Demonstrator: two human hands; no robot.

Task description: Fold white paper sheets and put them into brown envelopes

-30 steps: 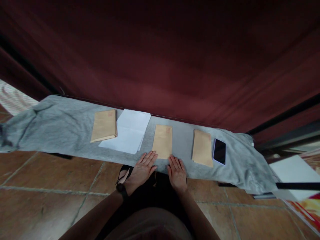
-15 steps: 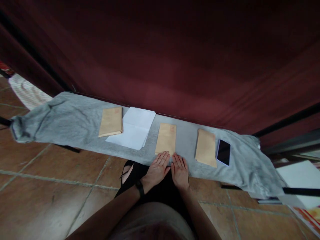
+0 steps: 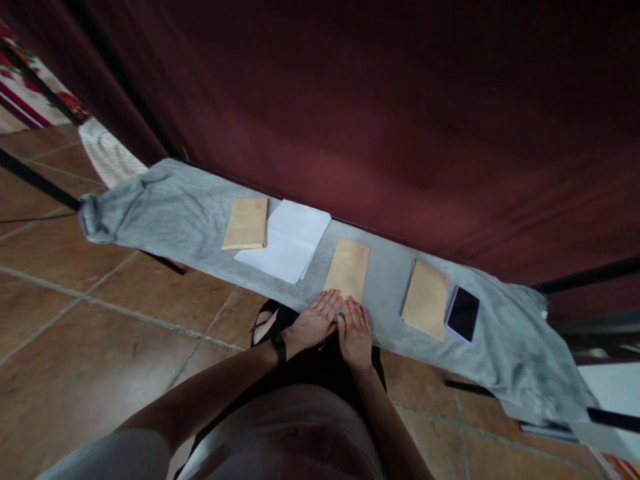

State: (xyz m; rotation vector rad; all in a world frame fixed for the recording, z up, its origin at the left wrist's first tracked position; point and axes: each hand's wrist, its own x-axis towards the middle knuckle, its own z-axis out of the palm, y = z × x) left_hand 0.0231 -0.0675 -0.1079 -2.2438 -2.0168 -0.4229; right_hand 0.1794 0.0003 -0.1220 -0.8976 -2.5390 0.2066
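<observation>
A brown paper envelope [image 3: 349, 263] lies flat in front of me on a grey cloth [image 3: 385, 280]. My left hand [image 3: 316, 319], with a dark band at the wrist, rests its outstretched fingertips on the near left end of the envelope. Beside it, my right hand [image 3: 356, 333] lays its flat fingers on the near right end. Both palms face down, and the fingertips cover the envelope's near edge. White sheets of paper [image 3: 290, 240] with a fold across them lie to the left. Their left side runs under a stack of brown envelopes [image 3: 246, 223].
To the right is another small stack of brown envelopes [image 3: 426, 300], with a dark-screened phone [image 3: 464, 313] next to it. A dark red curtain [image 3: 350, 133] hangs along the far edge. Black metal bars [image 3: 590, 275] stick out at both ends, above a tiled floor [image 3: 125, 333].
The view has tilted and shifted, so the cloth slopes more down to the right. Both hands stay on the near end of the envelope, the right hand a little closer to the left.
</observation>
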